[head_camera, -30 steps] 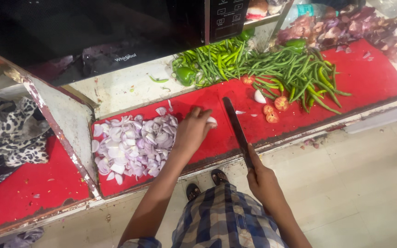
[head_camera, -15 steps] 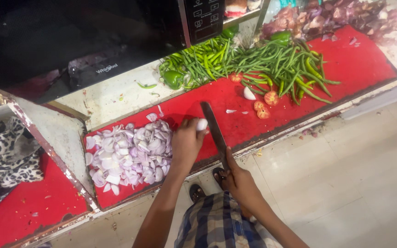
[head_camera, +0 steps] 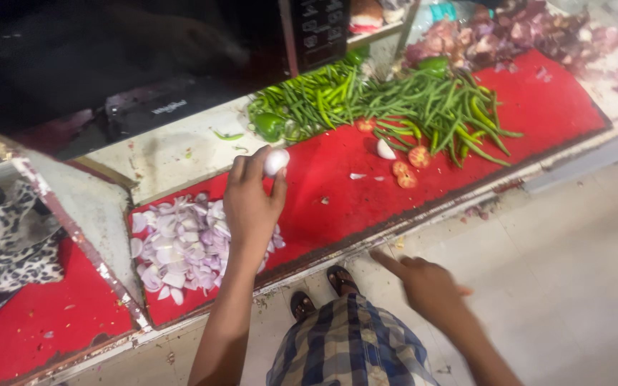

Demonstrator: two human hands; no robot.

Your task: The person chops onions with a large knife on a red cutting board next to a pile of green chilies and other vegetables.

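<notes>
My left hand [head_camera: 252, 207] is raised over the red counter mat [head_camera: 323, 200], pinching a small pale peeled onion piece [head_camera: 276, 161] in its fingertips. Just left of that hand lies a heap of chopped purple-white onion [head_camera: 180, 246]. My right hand [head_camera: 427, 286] hangs off the counter's front edge above the floor, index finger stretched out, with nothing visible in it. No knife shows in this view.
A pile of green chillies [head_camera: 430, 107] lies at the back of the mat, with tomato slices [head_camera: 405, 171] and a white onion half [head_camera: 385, 149] nearby. A black appliance [head_camera: 144, 64] stands behind. Purple peelings [head_camera: 523, 32] lie far right. A spotted cloth [head_camera: 1, 236] sits left.
My right hand held a dark knife on the mat; now it has dropped below the counter edge with no knife seen. My left hand lifted the onion piece higher.
</notes>
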